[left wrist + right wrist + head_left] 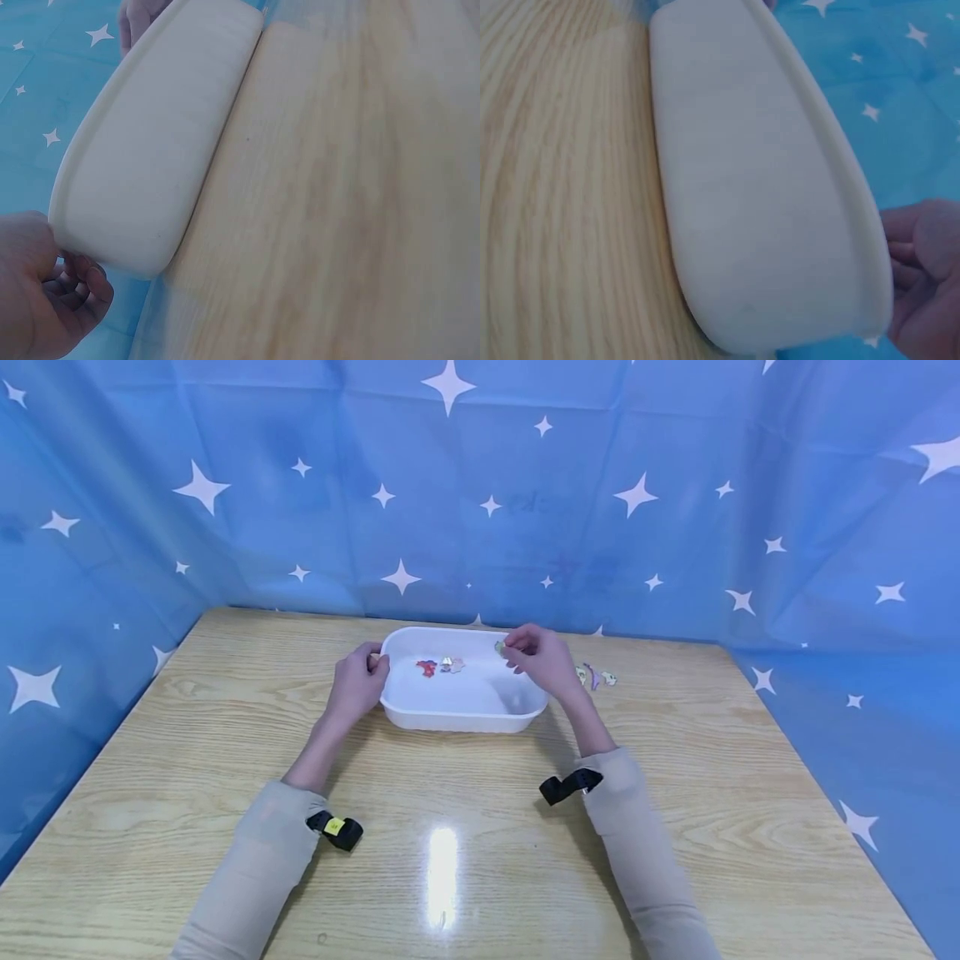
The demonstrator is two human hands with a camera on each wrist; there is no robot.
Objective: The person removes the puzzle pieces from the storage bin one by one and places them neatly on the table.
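Left of the frame's centre, my left hand (360, 681) curls its fingers and thumb snugly about the rim of a smooth white, round-cornered tray (461, 722), whose left half holds a flat, ragged red piece (427, 669) and pale pieces (453, 666). Right of centre, my right hand (546, 660) pinches a small green piece (498, 647), fingertips nearly closed, while farther right small irregular pieces (592, 677) lie on the wood-grained table (750, 793).
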